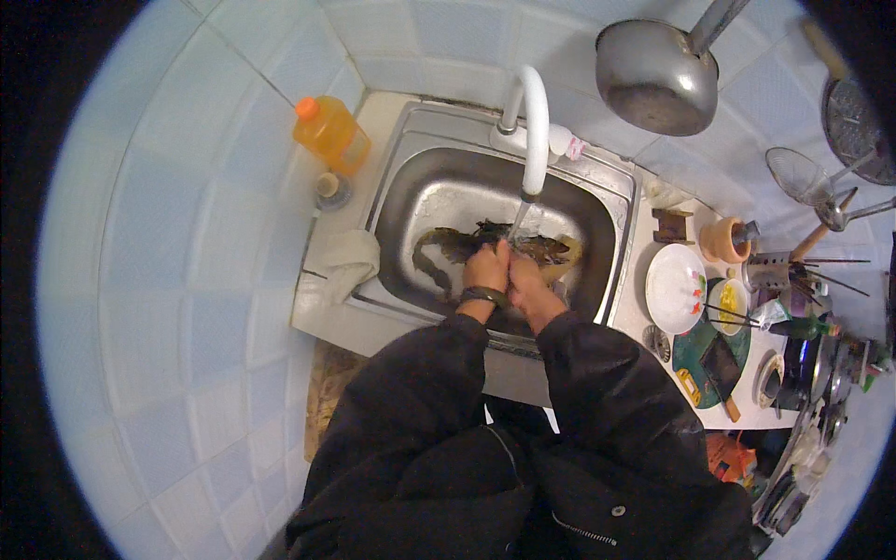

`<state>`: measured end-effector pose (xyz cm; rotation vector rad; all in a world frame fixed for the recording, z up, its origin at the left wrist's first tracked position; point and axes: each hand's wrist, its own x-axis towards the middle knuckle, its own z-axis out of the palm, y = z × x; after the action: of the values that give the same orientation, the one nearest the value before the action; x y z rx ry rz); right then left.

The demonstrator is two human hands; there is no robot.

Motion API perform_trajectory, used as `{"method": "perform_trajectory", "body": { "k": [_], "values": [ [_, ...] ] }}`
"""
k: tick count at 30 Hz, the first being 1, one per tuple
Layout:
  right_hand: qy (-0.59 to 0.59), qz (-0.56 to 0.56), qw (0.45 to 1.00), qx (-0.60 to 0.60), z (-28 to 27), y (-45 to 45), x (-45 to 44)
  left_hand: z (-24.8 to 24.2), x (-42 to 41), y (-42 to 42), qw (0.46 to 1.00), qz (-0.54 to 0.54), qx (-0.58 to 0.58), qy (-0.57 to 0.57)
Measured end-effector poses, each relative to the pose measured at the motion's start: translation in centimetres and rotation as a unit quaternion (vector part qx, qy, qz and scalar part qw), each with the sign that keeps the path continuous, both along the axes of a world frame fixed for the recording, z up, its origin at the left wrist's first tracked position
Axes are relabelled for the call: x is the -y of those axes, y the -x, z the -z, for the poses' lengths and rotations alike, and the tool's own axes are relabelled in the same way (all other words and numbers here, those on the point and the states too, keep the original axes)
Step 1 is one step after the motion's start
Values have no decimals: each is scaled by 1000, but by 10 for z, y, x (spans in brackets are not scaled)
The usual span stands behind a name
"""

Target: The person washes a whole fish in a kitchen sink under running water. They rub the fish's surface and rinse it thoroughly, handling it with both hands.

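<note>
What looks like a long, dark mottled fish [458, 245] lies in the stainless steel sink [434, 175], its narrow end curling at the left. A brown part shows on the right, and the middle is covered by my hands. My left hand [486, 269], with a dark bangle at the wrist, is bent over this middle part. Pressed close beside it is my right hand [526, 280]. The fingers of both hands are largely hidden, so their grip is unclear. From the white gooseneck faucet [535, 140], water [519, 220] runs down at my fingers.
On the left ledge are an orange bottle [332, 136], a small jar [332, 190] and a white cloth [350, 259]. A saucepan [654, 80] hangs at upper right. The right counter holds a white plate [668, 287], a bowl of yellow food [729, 304] and a cleaver [721, 364] on a green board [686, 350].
</note>
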<state>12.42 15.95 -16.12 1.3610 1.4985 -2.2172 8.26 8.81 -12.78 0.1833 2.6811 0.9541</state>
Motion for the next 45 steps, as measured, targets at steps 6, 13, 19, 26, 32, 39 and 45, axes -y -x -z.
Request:
{"method": "perform_trajectory", "body": {
  "k": [6,13,19,26,32,39,45],
  "values": [
    [3,-10,999,43,-35,-7,-1,4,9,25,997,-40,64,35],
    [219,144,963,-66,-20,-6,-10,-5,-9,-3,994,46,82,60],
    [102,112,988,7,-35,-7,-3,-2,10,30,998,-22,54,34],
    [225,87,961,-133,-13,6,-28,-15,-32,1,999,38,24,12],
    [234,169,941,-176,-48,-10,-40,0,8,75,998,12,49,-44],
    [227,144,940,-210,-61,-11,-64,20,22,80,720,-101,430,-536],
    [246,166,941,-165,-57,-14,-66,23,29,76,712,-82,408,-566]
  ]
}}
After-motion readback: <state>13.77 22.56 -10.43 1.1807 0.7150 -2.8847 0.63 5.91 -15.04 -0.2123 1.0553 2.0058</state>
